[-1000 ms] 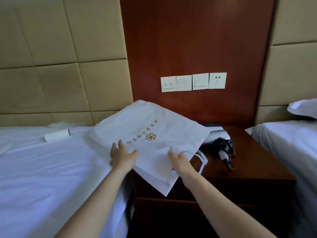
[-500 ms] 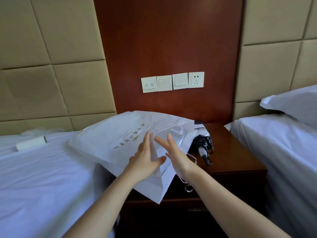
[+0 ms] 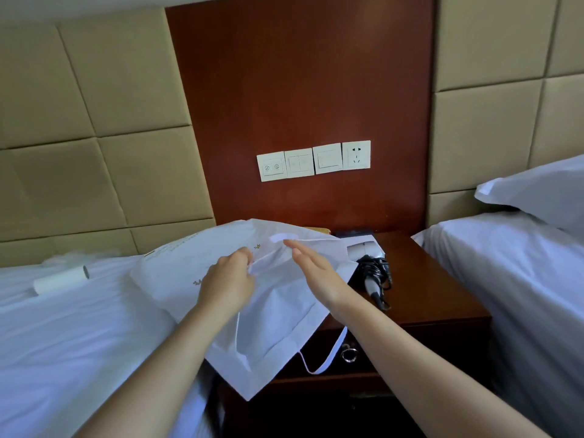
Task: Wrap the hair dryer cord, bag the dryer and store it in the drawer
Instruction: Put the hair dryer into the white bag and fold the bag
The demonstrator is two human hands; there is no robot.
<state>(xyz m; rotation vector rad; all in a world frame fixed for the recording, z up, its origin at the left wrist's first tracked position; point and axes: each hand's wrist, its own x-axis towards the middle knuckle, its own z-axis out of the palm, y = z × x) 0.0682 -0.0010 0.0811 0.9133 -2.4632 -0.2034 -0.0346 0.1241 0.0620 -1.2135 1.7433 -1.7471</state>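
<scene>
Left hand (image 3: 227, 281) pinching white bag (image 3: 278, 317) edge, right hand (image 3: 316, 273) flat, fingers straight

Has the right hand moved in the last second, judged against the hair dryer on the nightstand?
Yes. The right hand went forward toward the wall: it was near the front edge of the nightstand, now it is level with the hair dryer.

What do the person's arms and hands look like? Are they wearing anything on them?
The left arm and right arm are bare, no sleeves in view. The left hand and right hand wear no gloves; no ring, watch or bracelet shows.
</scene>
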